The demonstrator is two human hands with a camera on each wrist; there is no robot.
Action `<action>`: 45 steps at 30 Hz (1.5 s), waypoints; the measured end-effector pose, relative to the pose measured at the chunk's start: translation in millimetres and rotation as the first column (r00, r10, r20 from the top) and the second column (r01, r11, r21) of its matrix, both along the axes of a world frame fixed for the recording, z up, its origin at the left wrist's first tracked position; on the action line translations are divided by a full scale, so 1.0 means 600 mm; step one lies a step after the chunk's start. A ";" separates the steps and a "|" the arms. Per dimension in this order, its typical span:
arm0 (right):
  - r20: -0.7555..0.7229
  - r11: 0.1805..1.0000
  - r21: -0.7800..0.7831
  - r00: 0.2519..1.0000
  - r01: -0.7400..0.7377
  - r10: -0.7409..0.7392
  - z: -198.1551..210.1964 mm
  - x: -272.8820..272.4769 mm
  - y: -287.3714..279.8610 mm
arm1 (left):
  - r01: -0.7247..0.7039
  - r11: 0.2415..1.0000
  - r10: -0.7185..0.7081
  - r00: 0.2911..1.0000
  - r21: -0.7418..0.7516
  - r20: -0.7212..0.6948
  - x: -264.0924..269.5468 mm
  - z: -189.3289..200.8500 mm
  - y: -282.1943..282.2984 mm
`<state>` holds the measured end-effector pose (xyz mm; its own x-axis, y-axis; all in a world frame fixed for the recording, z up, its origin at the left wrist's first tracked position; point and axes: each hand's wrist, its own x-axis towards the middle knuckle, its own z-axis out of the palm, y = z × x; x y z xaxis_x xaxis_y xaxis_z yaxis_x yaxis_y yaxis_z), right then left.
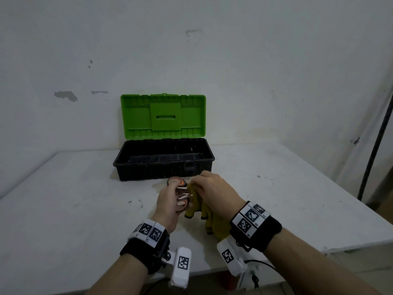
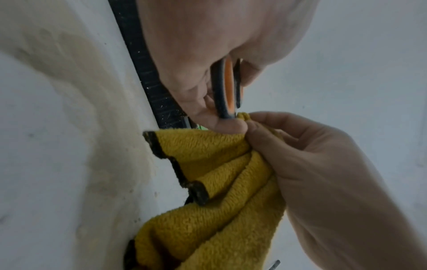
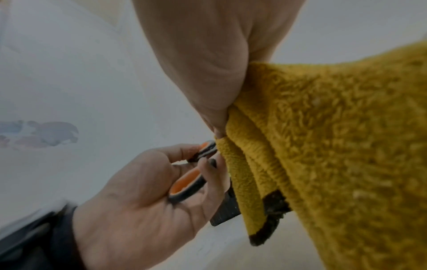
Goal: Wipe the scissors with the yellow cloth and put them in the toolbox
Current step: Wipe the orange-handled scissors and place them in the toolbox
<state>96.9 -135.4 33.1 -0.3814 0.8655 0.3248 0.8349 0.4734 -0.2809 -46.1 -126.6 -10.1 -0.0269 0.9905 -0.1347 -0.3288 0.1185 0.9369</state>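
My left hand grips the scissors by their black-and-orange handles, thumb and fingers through the loops. Only a short bit of silver blade shows by the handles; the rest is hidden inside the yellow cloth. My right hand pinches the cloth around the blades just beside the handles, and the rest of the cloth hangs down toward the table. The toolbox stands open behind my hands, black base with the green lid upright.
The white table runs to a wall at the back and has a front edge close to my wrists. A yellowish stain marks the tabletop near the toolbox. A dark pole leans at the right.
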 end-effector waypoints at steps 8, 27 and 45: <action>0.089 0.993 0.028 0.990 -0.111 0.108 0.004 -0.004 -0.007 | -0.023 0.997 0.033 0.991 0.077 -0.128 0.018 -0.004 -0.005; 0.083 0.992 0.025 0.990 -0.120 0.118 0.008 0.005 0.001 | -0.020 1.000 0.021 1.000 0.021 -0.011 0.019 -0.007 -0.002; -0.203 0.971 0.225 0.979 0.076 -0.029 -0.037 0.010 0.001 | -0.047 0.998 0.044 0.996 0.035 0.074 0.034 -0.003 -0.004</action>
